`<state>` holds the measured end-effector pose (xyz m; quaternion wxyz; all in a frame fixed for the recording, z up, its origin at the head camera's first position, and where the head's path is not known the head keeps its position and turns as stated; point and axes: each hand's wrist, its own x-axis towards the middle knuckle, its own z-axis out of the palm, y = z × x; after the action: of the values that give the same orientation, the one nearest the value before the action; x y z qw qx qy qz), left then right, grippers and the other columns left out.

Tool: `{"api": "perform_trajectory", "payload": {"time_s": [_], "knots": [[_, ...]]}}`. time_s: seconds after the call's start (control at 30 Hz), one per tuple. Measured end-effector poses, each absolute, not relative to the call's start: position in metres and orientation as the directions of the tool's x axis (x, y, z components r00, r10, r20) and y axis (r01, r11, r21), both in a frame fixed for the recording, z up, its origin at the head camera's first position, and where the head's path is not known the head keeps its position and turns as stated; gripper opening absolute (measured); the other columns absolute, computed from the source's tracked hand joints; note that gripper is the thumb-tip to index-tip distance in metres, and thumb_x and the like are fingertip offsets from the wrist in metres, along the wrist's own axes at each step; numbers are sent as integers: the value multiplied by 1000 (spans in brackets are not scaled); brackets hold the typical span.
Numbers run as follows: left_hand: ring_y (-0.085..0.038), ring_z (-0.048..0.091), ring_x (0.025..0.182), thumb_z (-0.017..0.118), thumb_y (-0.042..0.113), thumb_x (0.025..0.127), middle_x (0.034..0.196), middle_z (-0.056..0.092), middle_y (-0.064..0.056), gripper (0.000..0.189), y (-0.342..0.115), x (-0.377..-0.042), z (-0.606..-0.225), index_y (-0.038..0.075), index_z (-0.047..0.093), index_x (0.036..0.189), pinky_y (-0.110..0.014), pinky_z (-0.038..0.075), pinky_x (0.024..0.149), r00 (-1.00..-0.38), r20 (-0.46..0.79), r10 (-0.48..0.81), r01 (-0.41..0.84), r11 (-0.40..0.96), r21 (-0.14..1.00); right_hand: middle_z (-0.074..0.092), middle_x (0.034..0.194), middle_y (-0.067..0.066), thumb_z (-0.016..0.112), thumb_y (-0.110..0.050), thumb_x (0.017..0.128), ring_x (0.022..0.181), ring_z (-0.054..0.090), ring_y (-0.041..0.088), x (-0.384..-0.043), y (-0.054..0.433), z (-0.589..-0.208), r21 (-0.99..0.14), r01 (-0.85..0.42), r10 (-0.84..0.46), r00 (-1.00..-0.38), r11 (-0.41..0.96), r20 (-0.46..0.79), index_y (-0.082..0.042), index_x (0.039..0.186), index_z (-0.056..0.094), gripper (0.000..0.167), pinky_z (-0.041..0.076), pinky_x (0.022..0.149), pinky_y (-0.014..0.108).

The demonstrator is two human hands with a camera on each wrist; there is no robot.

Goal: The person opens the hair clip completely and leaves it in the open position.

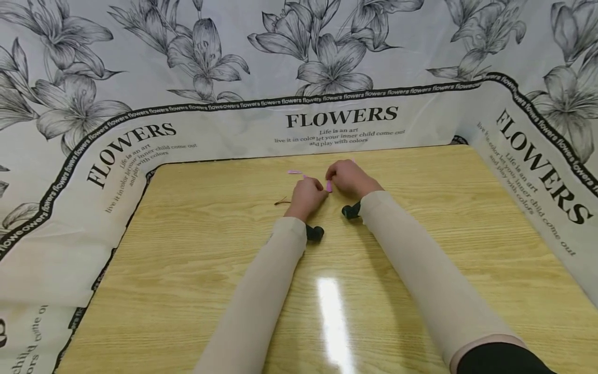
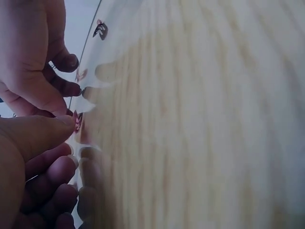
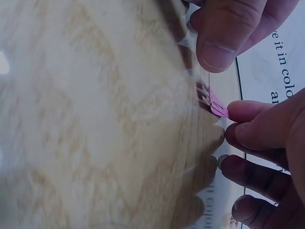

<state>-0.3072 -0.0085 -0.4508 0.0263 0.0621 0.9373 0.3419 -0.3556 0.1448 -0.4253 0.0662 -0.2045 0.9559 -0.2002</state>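
A small pink hair clip point(image 3: 218, 106) with cut-outs stands out between the hands in the right wrist view. The right hand point(image 1: 348, 176) pinches one end of this clip between finger and thumb. Close to its other end is the left hand point(image 1: 307, 197), thumb forward and fingers bent. The left thumb point(image 3: 217, 55) appears slightly apart from the clip in the right wrist view; whether that hand holds anything is hidden. A pink piece point(image 1: 295, 171) lies beyond the left hand. Beside that hand lies a thin brown strand-like item point(image 1: 281, 201).
The wooden tabletop point(image 1: 224, 270) is glossy and reflects the hands. White floral cloth point(image 1: 345, 130) rises behind it and along both sides. Another bit of pink point(image 1: 353, 160) shows behind the right hand. Dark wrist devices point(image 1: 315, 234) sit below both hands.
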Motion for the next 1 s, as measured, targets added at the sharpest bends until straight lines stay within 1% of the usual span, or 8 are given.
{"api": "perform_trajectory", "payload": {"time_s": [0.03, 0.13, 0.27, 0.47, 0.63, 0.8, 1.0], "knots": [[-22, 63, 91, 70, 28, 89, 95, 70, -7, 23, -7, -307, -451, 5, 72, 92, -33, 51, 84, -991, -5, 133, 98, 758, 645, 69, 112, 12, 47, -2, 86, 118, 57, 29, -356, 146, -425, -411, -364, -419, -907, 836, -48, -8, 103, 73, 32, 37, 109, 44], [-23, 63, 91, 70, 29, 89, 94, 70, -7, 25, -4, -306, -451, 5, 71, 91, -34, 50, 85, -992, 7, 126, 102, 770, 630, 69, 112, 12, 49, -4, 87, 117, 57, 29, -357, 147, -426, -413, -366, -425, -903, 834, -58, -7, 104, 73, 29, 38, 108, 43], [-23, 63, 90, 69, 30, 89, 93, 71, -7, 24, -3, -307, -451, 6, 72, 91, -35, 50, 85, -992, 14, 122, 106, 786, 609, 69, 112, 13, 52, -4, 86, 114, 58, 29, -359, 147, -426, -408, -365, -429, -900, 837, -74, -6, 105, 72, 27, 42, 103, 42], [-22, 64, 86, 66, 32, 92, 90, 71, -6, 26, -1, -306, -451, 7, 72, 89, -34, 51, 80, -993, 28, 117, 110, 796, 596, 69, 110, 13, 52, -4, 86, 111, 58, 29, -362, 150, -426, -395, -354, -421, -902, 848, -95, -7, 102, 72, 26, 43, 100, 44], [-24, 65, 86, 62, 34, 94, 89, 72, -6, 30, -1, -306, -451, 7, 74, 89, -35, 52, 81, -993, 47, 111, 118, 806, 580, 69, 106, 11, 54, -6, 86, 106, 57, 29, -363, 152, -425, -399, -333, -408, -905, 854, -118, -8, 98, 73, 22, 43, 98, 43], [-23, 65, 86, 64, 31, 94, 89, 72, -5, 25, -1, -307, -451, 8, 74, 90, -34, 51, 81, -994, 35, 108, 109, 815, 570, 70, 105, 9, 57, -9, 88, 103, 57, 27, -363, 155, -425, -409, -320, -405, -904, 854, -138, -9, 98, 73, 19, 44, 96, 42], [-21, 63, 85, 65, 25, 92, 90, 71, -5, 19, -2, -308, -452, 8, 73, 91, -33, 51, 80, -995, 9, 102, 88, 801, 592, 70, 99, 8, 62, -15, 90, 94, 57, 25, -361, 158, -425, -426, -310, -406, -901, 850, -155, -9, 95, 72, 13, 45, 88, 39]]}}
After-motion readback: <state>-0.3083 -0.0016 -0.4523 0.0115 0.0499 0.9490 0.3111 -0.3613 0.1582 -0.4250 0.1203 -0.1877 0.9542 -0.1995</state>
